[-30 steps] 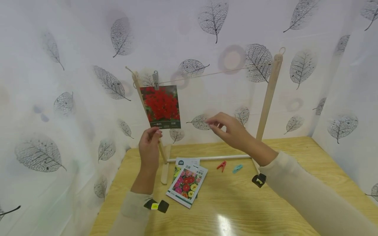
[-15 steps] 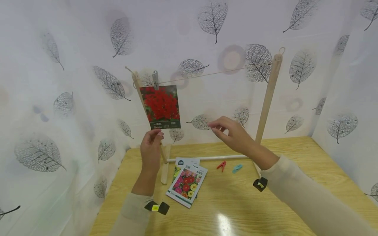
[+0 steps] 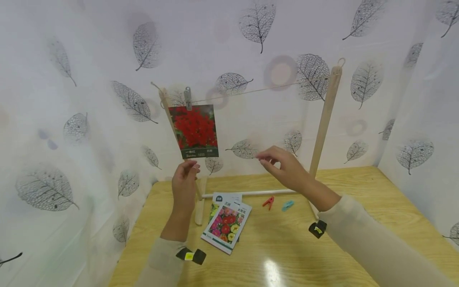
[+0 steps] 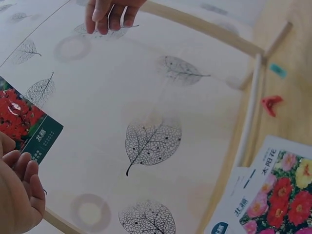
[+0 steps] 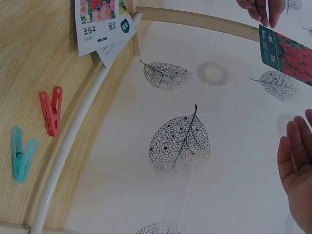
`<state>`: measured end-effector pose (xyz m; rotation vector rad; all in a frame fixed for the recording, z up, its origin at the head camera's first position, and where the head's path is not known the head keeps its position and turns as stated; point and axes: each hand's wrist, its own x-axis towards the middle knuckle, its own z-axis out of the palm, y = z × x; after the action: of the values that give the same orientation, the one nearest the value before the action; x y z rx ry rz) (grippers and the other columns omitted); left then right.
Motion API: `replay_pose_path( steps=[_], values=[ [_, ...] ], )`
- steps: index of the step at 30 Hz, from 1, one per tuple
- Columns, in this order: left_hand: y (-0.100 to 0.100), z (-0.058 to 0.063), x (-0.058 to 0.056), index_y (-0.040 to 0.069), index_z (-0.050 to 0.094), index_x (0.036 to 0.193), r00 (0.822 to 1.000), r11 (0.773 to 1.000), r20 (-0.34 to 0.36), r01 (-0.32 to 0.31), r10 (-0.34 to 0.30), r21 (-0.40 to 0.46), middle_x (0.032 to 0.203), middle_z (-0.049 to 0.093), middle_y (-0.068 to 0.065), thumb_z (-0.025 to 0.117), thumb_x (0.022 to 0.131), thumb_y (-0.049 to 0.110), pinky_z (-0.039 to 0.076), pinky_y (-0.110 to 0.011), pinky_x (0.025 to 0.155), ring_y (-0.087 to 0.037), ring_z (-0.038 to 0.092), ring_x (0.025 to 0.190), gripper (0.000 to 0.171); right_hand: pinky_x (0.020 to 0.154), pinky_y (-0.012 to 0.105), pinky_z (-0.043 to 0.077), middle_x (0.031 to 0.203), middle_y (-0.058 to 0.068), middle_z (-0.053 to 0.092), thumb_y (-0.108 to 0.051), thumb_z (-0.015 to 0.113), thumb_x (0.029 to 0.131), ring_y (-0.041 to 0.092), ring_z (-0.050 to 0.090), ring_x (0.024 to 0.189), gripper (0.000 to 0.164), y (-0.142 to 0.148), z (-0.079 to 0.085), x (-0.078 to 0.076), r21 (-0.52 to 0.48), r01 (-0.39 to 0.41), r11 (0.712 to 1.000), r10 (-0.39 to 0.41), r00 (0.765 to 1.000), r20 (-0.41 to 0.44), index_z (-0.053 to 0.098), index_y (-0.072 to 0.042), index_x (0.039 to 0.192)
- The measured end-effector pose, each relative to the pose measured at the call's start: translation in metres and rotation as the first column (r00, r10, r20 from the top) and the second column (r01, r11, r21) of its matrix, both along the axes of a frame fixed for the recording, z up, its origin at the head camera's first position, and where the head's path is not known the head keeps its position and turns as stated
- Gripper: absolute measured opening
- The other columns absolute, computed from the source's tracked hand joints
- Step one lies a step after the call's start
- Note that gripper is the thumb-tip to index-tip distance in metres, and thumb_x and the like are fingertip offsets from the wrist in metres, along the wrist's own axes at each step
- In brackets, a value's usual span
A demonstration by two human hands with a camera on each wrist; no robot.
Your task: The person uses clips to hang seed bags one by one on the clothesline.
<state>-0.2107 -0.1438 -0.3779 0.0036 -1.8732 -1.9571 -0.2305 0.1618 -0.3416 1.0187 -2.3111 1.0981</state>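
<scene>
A seed packet with red flowers [image 3: 195, 129] hangs by a grey clothespin [image 3: 188, 98] from the left end of a thin string [image 3: 258, 90]. Just below its bottom edge is my left hand [image 3: 184, 183], fingers loosely bent and holding nothing. In the left wrist view, those fingers overlap the lower part of the hanging packet [image 4: 43, 139]. My right hand [image 3: 287, 169] is in the air to the right, under the string, with relaxed fingers and nothing in them. On the table, a red clothespin [image 3: 268, 203] lies beside a teal clothespin [image 3: 287, 205].
The string runs between a left wooden post [image 3: 199, 209] and a right wooden post [image 3: 326, 119], joined low down by a white rod [image 3: 265, 192]. A packet of mixed-colour flowers [image 3: 226, 227] lies over another packet [image 3: 217, 197] on the wooden table [image 3: 305, 255]. Leaf-patterned sheeting [image 3: 229, 36] surrounds it.
My left hand has come down slightly from the hanging packet's bottom edge and now sits apart from it. My right hand has sunk a little. The packet still hangs in place.
</scene>
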Motion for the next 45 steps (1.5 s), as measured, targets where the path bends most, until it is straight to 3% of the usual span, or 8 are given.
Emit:
replay_pose_path(
  steps=[7, 27, 36, 45],
  values=[
    [-0.002, -0.006, 0.001, 0.006, 0.062, 0.118, 0.999, 1.000, 0.039, 0.014, -0.014, -0.014, 0.105, 0.062, -0.001, 0.061, 0.101, 0.021, 0.050, -0.021, 0.083, -0.014, 0.059, 0.100, 0.022, 0.081, 0.023, 0.055, 0.108, 0.003, 0.070, -0.007, 0.062, 0.100, 0.010, 0.061, 0.090, 0.021, 0.003, -0.007, 0.002, 0.000, 0.005, 1.000, -0.005, 1.000, 0.013, 0.070, -0.009, 0.119],
    [0.003, -0.022, 0.008, 0.004, 0.063, 0.120, 0.997, 0.999, 0.078, 0.018, -0.015, -0.041, 0.106, 0.063, -0.002, 0.060, 0.102, 0.021, 0.050, -0.022, 0.083, -0.014, 0.059, 0.099, 0.025, 0.081, 0.024, 0.056, 0.108, 0.000, 0.070, -0.010, 0.060, 0.101, 0.009, 0.062, 0.092, 0.020, 0.009, -0.028, 0.009, -0.012, 0.048, 0.999, -0.048, 0.997, 0.062, 0.070, -0.010, 0.118],
    [0.001, -0.033, 0.008, 0.009, 0.065, 0.118, 0.990, 0.999, 0.136, 0.033, -0.028, -0.038, 0.117, 0.063, -0.014, 0.062, 0.101, 0.024, 0.050, -0.021, 0.085, -0.016, 0.059, 0.102, 0.023, 0.081, 0.023, 0.056, 0.107, 0.000, 0.071, -0.010, 0.062, 0.100, 0.007, 0.063, 0.090, 0.019, 0.012, -0.043, 0.014, -0.041, 0.073, 0.996, -0.070, 0.994, 0.083, 0.071, -0.010, 0.117],
    [0.002, -0.041, 0.012, 0.013, 0.065, 0.125, 0.983, 0.997, 0.180, 0.057, -0.046, -0.055, 0.119, 0.067, -0.003, 0.062, 0.101, 0.025, 0.051, -0.021, 0.091, -0.021, 0.060, 0.113, 0.027, 0.086, 0.029, 0.058, 0.113, 0.000, 0.071, -0.015, 0.061, 0.102, 0.008, 0.065, 0.097, 0.020, 0.013, -0.055, 0.017, -0.033, 0.102, 0.994, -0.097, 0.984, 0.149, 0.070, -0.012, 0.119]
  ],
)
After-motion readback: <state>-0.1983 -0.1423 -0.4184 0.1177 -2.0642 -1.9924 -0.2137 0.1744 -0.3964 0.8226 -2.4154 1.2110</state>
